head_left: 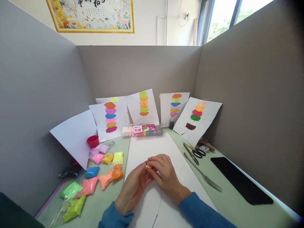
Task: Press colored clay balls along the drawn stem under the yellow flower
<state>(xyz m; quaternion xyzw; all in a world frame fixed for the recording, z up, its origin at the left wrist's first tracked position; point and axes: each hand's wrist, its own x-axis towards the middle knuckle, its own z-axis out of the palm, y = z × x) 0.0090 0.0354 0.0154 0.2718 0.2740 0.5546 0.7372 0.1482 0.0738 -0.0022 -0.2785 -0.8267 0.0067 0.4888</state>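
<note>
Left hand [133,186] and right hand [164,169] have an orange bit [149,167] pinched over the paper [147,146]. Bunch of bags [89,186] crowding the left, fork [209,180] and scissors [198,153] off right, and a pack [142,130] hogs the far edge.

Three grey partition panels [140,68] border a pale green tabletop [234,201]; above, a white wall [146,25] bears a gold-framed picture [95,17] upper left, beside a bright blue-grey-framed window [220,20] upper right.

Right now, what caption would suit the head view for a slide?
Small orange piece held between left hand and right hand, above white paper, beside colourful bags.
</note>
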